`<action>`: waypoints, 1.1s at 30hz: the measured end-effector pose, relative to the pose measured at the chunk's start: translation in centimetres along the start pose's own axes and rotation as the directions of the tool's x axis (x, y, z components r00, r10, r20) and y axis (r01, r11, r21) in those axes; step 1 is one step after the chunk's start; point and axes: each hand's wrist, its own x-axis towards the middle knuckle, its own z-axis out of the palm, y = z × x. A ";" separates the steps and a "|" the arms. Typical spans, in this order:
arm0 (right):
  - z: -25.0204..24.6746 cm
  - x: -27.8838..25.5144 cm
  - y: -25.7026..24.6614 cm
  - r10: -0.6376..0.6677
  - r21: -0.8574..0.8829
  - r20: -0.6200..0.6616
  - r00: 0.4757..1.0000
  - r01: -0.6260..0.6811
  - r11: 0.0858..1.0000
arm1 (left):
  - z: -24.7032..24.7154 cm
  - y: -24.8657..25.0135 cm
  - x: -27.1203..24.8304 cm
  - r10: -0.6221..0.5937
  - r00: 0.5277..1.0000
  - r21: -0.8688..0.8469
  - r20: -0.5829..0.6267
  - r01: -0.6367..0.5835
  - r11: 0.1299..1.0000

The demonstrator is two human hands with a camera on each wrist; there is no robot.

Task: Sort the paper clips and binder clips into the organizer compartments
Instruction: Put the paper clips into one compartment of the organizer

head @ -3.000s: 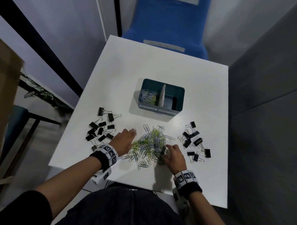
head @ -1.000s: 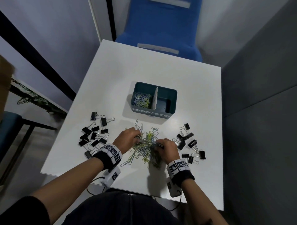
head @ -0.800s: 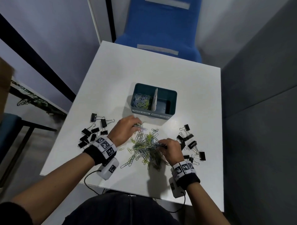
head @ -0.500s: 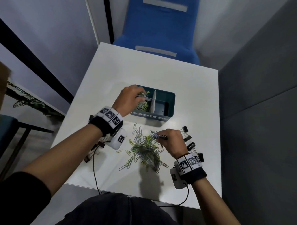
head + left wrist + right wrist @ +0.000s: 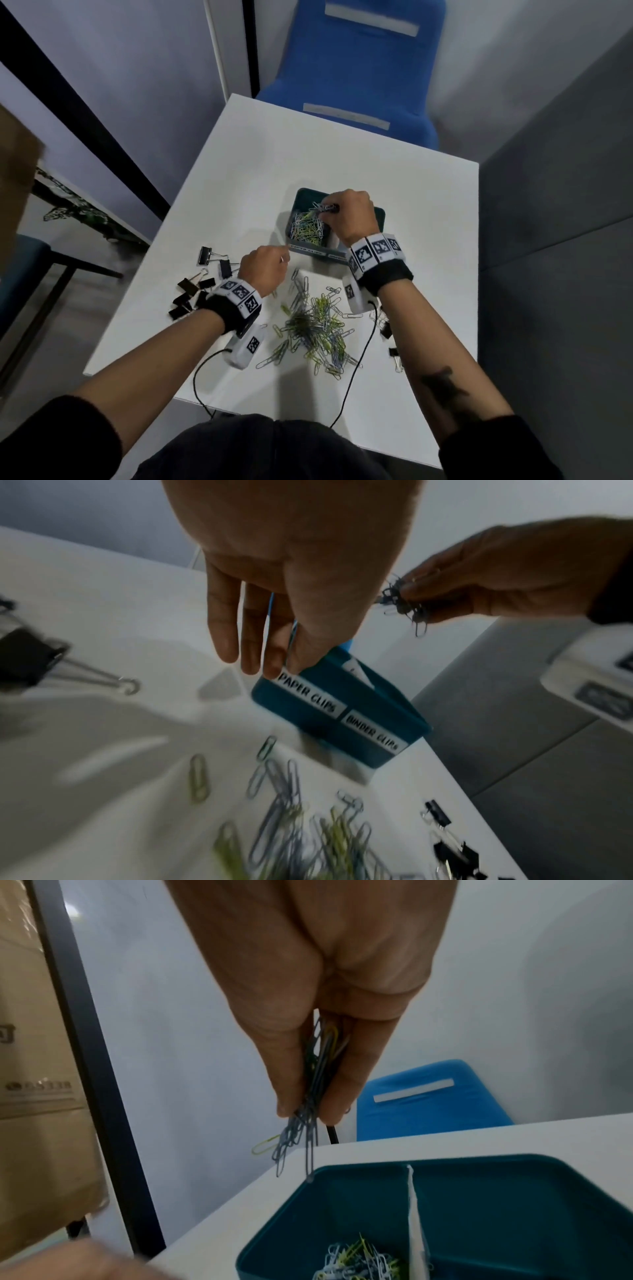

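Right hand: my right hand (image 5: pixel 349 219) pinches a bunch of paper clips (image 5: pixel 308 1096) between thumb and fingers, hanging over the left compartment (image 5: pixel 306 229) of the organizer (image 5: pixel 378 219), the one labelled PAPER CLIPS in the left wrist view.

Left hand: my left hand (image 5: pixel 263 270) hovers low over the desk (image 5: pixel 274 164) at about 7 o'clock from the organizer, fingers loosely extended. A thin clip may sit between thumb and finger, but I cannot tell for sure.

Done: the left compartment already holds a good layer of paper clips. They look well sorted, with no black clips visible among them.

Right compartment: my right hand and wrist hide most of it in the head view. The part that shows in the right wrist view looks bare, so I judge that no binder clips have gone in yet.

Left to do, paper clips: a loose pile (image 5: pixel 315 325) lies on the desk at 6 o'clock from the organizer, with strays around its edge.

Left to do, binder clips: one group (image 5: pixel 195 291) lies at 8 o'clock from the organizer, and a few more (image 5: pixel 388 339) show at 5 o'clock, partly hidden by my right forearm.

Progress: I judge it under halfway, since part of the paper clips and all the binder clips I can see remain on the desk.
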 end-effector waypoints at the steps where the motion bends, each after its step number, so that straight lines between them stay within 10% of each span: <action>1: 0.1 0.5 -0.3 0.011 -0.018 0.029 1.000 -0.010 1.000 | 0.9 -0.5 -0.2 -0.003 0.999 0.021 0.043 0.002 1.000; 12: 5.1 -7.1 4.3 0.127 0.164 0.073 0.989 -0.137 0.977 | 7.5 -0.8 -1.6 0.101 0.969 -0.006 0.224 -0.102 0.995; 23: 14.1 -12.8 9.7 0.204 -0.133 0.296 0.933 -0.171 0.976 | 10.0 -3.0 -6.1 0.429 0.797 0.071 0.425 -0.501 0.862; 33: 15.4 -16.2 7.1 -0.108 0.031 0.324 0.940 0.104 0.994 | 8.6 -5.6 -7.4 0.346 0.925 0.047 0.155 -0.357 0.933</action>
